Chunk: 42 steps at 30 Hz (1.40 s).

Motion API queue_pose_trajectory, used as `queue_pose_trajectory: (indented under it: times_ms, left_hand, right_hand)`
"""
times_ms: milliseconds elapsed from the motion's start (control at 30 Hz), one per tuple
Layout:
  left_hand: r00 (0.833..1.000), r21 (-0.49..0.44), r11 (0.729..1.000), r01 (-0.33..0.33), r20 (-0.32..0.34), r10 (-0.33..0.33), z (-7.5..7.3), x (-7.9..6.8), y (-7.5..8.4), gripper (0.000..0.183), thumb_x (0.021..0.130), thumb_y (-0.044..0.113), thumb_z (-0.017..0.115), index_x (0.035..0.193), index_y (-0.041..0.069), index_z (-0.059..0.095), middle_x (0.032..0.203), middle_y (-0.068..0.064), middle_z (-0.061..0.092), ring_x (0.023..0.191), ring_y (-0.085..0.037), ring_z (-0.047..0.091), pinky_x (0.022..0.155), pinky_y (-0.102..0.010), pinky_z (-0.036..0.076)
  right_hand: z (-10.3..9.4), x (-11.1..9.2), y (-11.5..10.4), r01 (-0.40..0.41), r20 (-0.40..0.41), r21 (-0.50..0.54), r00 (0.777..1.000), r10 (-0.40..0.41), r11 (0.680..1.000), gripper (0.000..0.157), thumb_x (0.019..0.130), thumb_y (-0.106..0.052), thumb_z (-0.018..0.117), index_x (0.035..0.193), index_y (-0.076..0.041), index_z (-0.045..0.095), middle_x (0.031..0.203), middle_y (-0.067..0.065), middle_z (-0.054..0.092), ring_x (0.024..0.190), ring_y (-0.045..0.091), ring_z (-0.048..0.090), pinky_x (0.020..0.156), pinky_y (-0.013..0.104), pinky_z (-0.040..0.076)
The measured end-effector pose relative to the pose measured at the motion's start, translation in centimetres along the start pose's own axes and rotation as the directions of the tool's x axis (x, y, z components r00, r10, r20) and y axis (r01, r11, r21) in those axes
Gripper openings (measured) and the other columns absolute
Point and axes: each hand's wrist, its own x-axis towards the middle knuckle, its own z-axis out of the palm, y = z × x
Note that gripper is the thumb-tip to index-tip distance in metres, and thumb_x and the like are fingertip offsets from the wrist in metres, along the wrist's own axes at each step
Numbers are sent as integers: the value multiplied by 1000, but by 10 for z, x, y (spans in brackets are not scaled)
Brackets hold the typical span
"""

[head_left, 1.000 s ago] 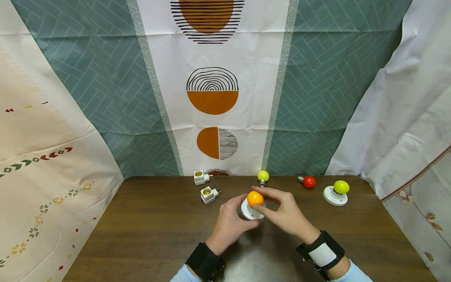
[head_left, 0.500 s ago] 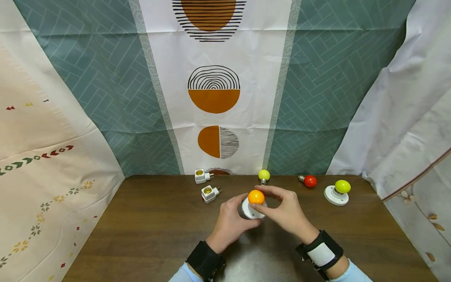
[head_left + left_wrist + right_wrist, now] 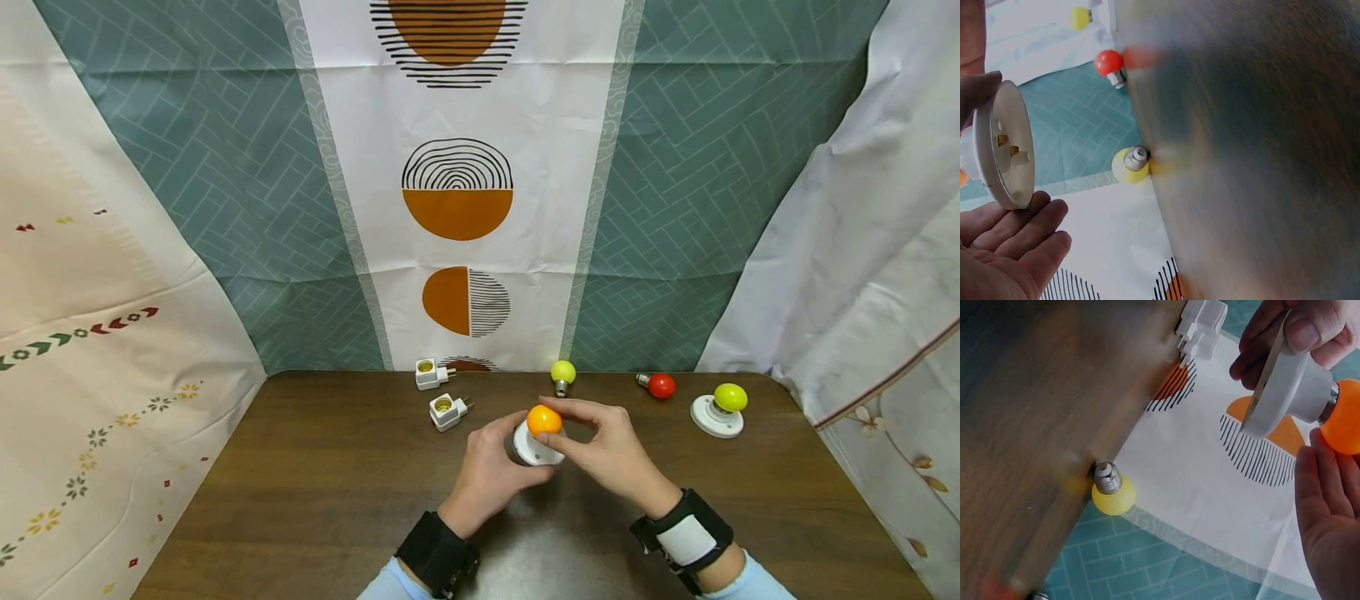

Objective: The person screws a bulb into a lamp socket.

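My left hand (image 3: 491, 467) grips a round white lamp holder (image 3: 534, 452) by its base, thumb on one side and fingers on the other. The holder is tilted and held above the table; brass terminals (image 3: 1002, 140) show on its hollow underside in the left wrist view. An orange bulb (image 3: 543, 420) sits in the holder's socket, a strip of its metal cap (image 3: 1330, 403) showing in the right wrist view. With thumb and fingertips on opposite sides, my right hand (image 3: 615, 450) holds that bulb.
Beyond my hands, a yellow bulb (image 3: 562, 372) and a red bulb (image 3: 662, 385) lie near the table's back edge. At right stands another white lamp holder (image 3: 712, 421) with a yellow-green bulb (image 3: 731, 397). Two white plug-in sockets (image 3: 444, 412) lie back left. Patterned cloth (image 3: 645, 208) hangs behind.
My right thumb and fingertips shift slightly on the orange bulb. The left hand keeps its grip on the lamp holder, and the other things stay where they were.
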Motion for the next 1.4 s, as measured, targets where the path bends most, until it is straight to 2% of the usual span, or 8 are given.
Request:
queue_pose_trajectory:
  times_ms: [167, 300, 467, 667, 900, 1167, 1267, 1400]
  left_hand:
    - [1000, -8, 1000, -13, 1, 13, 1, -1, 1, 69, 64, 48, 80, 123, 21, 57, 109, 14, 58, 91, -3, 54, 75, -30, 47]
    - [1000, -13, 1000, -11, 4, 11, 2, 0, 3, 69, 64, 46, 80, 124, 21, 57, 109, 14, 58, 91, -3, 54, 75, -28, 47]
    - [1000, -10, 1000, -9, 3, 10, 2, 1, 3, 69, 63, 46, 81, 123, 21, 57, 109, 14, 58, 92, -3, 54, 77, -31, 47]
    - [1000, 3, 1000, -8, 1, 7, 2, 0, 1, 70, 63, 47, 81, 123, 20, 58, 109, 13, 58, 93, -4, 54, 78, -33, 47]
    - [1000, -10, 1000, 12, 6, -12, 3, 0, 2, 71, 63, 46, 81, 125, 21, 57, 109, 14, 58, 92, -3, 54, 76, -31, 48]
    - [1000, -27, 1000, 4, 5, -4, 3, 1, 6, 68, 63, 44, 81, 124, 23, 57, 107, 16, 58, 90, -2, 55, 75, -27, 47]
    - [1000, -26, 1000, -1, 16, 1, 2, 1, 6, 68, 64, 44, 81, 123, 22, 58, 108, 16, 58, 90, -2, 55, 76, -27, 47]
    - [1000, -13, 1000, -9, 13, 9, 2, 1, 4, 69, 63, 44, 81, 123, 20, 58, 109, 14, 58, 92, -2, 54, 77, -28, 47]
  right_hand:
    - [0, 0, -23, -19, -92, -22, 996, 17, 1000, 40, 72, -17, 79, 108, -8, 67, 101, 1, 66, 93, 16, 61, 78, 32, 48]
    - [0, -1, -25, -22, -121, -10, 992, 21, 1000, 40, 70, -17, 80, 106, -6, 67, 98, 2, 66, 90, 17, 62, 75, 32, 49]
    - [-1, 1, -5, -19, -20, 46, 1000, 20, 999, 48, 73, -20, 78, 118, -13, 62, 113, -1, 62, 101, 15, 58, 84, 38, 46]
    - [-1, 0, 15, -7, 70, 70, 998, 2, 998, 47, 79, -26, 73, 124, -19, 59, 121, -6, 58, 109, 14, 54, 90, 33, 43]
    - [0, 1, 13, 1, 4, 51, 1000, -1, 999, 43, 76, -25, 77, 116, -17, 65, 109, -4, 64, 100, 12, 59, 83, 36, 47]
    - [-2, 2, -24, -26, -103, -7, 994, 25, 1000, 40, 68, -17, 82, 105, -10, 69, 98, 1, 67, 90, 15, 62, 76, 31, 49]
    - [-4, 2, -23, -37, -71, 0, 997, 37, 999, 40, 70, -18, 81, 107, -12, 68, 101, 0, 66, 92, 15, 61, 77, 33, 49]
    - [-11, 4, -22, -38, 41, 46, 999, 36, 998, 47, 74, -16, 78, 117, -8, 62, 114, 1, 61, 103, 21, 58, 85, 40, 46]
